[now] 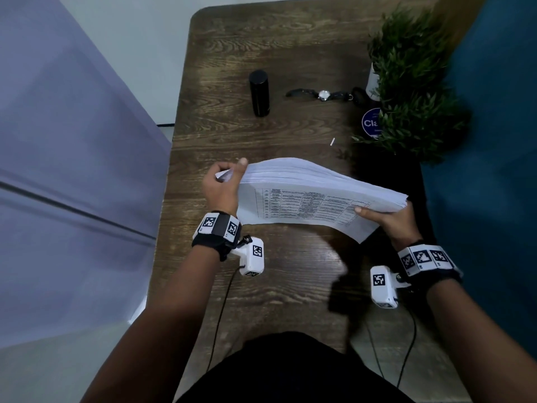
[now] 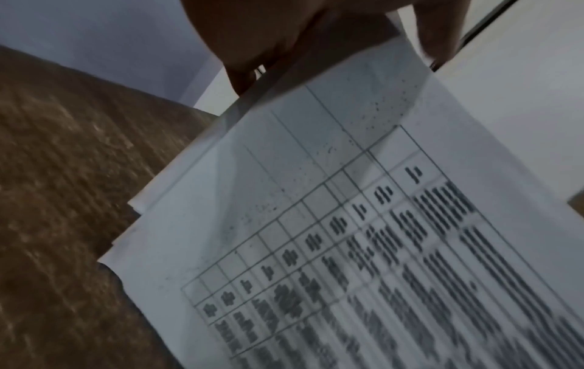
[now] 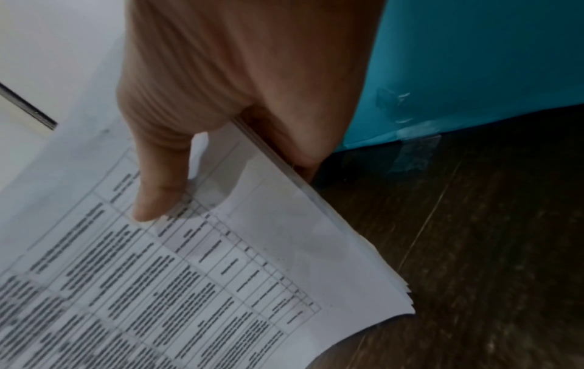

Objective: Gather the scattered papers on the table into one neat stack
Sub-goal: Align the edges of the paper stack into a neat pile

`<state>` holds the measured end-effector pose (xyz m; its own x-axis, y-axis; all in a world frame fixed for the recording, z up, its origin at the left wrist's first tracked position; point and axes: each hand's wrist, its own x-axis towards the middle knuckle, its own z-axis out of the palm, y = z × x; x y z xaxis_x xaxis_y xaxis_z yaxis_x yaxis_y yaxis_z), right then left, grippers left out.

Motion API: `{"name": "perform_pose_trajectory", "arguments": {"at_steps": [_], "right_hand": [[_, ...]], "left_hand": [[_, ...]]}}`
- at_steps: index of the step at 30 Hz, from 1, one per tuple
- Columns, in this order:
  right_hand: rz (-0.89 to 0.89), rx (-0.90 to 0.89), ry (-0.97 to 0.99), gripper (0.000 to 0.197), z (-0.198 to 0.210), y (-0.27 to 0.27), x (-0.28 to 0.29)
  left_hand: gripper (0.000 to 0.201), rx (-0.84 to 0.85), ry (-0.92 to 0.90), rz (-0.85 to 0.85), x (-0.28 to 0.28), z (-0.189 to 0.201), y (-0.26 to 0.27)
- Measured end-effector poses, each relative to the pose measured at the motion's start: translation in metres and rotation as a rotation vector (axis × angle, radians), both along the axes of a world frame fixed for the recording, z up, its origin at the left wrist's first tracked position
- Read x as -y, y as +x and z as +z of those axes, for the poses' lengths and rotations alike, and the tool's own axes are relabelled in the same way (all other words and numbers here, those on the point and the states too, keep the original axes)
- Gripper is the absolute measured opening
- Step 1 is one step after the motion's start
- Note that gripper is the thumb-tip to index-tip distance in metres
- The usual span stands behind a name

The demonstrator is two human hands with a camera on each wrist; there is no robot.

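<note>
A thick stack of white papers point(image 1: 308, 193) with a printed table on its near face is held above the wooden table point(image 1: 261, 48), bowed in an arc. My left hand point(image 1: 225, 181) grips the stack's left end, thumb on the near face and fingers behind. My right hand point(image 1: 389, 218) grips the right end, thumb pressed on the printed sheet. The left wrist view shows the papers point(image 2: 347, 224) with sheet corners fanned unevenly below my left hand point(image 2: 316, 37). In the right wrist view my right hand point(image 3: 221, 99) pinches the papers point(image 3: 252, 249) at their edge.
A black cylinder point(image 1: 259, 93) stands at mid table, with a wristwatch point(image 1: 322, 95) to its right. A potted green plant point(image 1: 412, 82) and a round blue sticker point(image 1: 370, 123) sit at the right edge. A blue wall point(image 1: 494, 141) borders the right side.
</note>
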<state>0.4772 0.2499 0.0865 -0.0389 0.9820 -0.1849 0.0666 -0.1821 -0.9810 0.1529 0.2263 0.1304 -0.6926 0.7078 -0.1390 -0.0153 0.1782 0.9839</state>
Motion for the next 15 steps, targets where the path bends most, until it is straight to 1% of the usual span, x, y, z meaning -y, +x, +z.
{"name": "perform_pose_trajectory", "arguments": {"at_steps": [3, 5, 6, 7, 8, 9, 10, 11, 13, 15], "right_hand": [[0.013, -0.006, -0.001, 0.047, -0.001, 0.003, -0.002], [0.038, -0.025, -0.011, 0.048, 0.0, 0.003, -0.004], [0.047, -0.034, -0.014, 0.049, 0.0, 0.002, -0.005], [0.041, -0.041, -0.011, 0.05, 0.0, 0.001, -0.007], [0.022, -0.043, -0.012, 0.05, 0.0, 0.001, -0.008], [0.001, -0.042, -0.015, 0.05, 0.0, 0.0, -0.01], [-0.009, -0.039, -0.018, 0.049, 0.0, -0.001, -0.011], [-0.005, -0.034, -0.021, 0.049, -0.001, -0.002, -0.011], [0.005, -0.02, -0.018, 0.047, -0.001, -0.006, -0.011], [-0.006, -0.013, -0.012, 0.048, -0.003, -0.008, -0.01]], "left_hand": [[0.023, 0.136, 0.005, 0.08, -0.01, -0.005, -0.009], [0.027, 0.192, -0.058, 0.033, -0.013, -0.006, -0.009], [0.034, 0.196, -0.087, 0.019, -0.012, -0.004, -0.007], [0.05, 0.212, -0.103, 0.042, -0.014, -0.007, -0.008], [0.067, 0.253, -0.116, 0.087, -0.015, -0.01, -0.009], [0.081, 0.311, -0.12, 0.101, -0.015, -0.012, -0.008], [0.094, 0.359, -0.146, 0.082, -0.015, -0.015, -0.008], [0.099, 0.396, -0.167, 0.03, -0.015, -0.02, -0.008], [0.085, 0.396, -0.121, -0.063, -0.012, -0.018, -0.001], [0.08, 0.4, -0.066, -0.075, -0.009, -0.01, 0.003]]}}
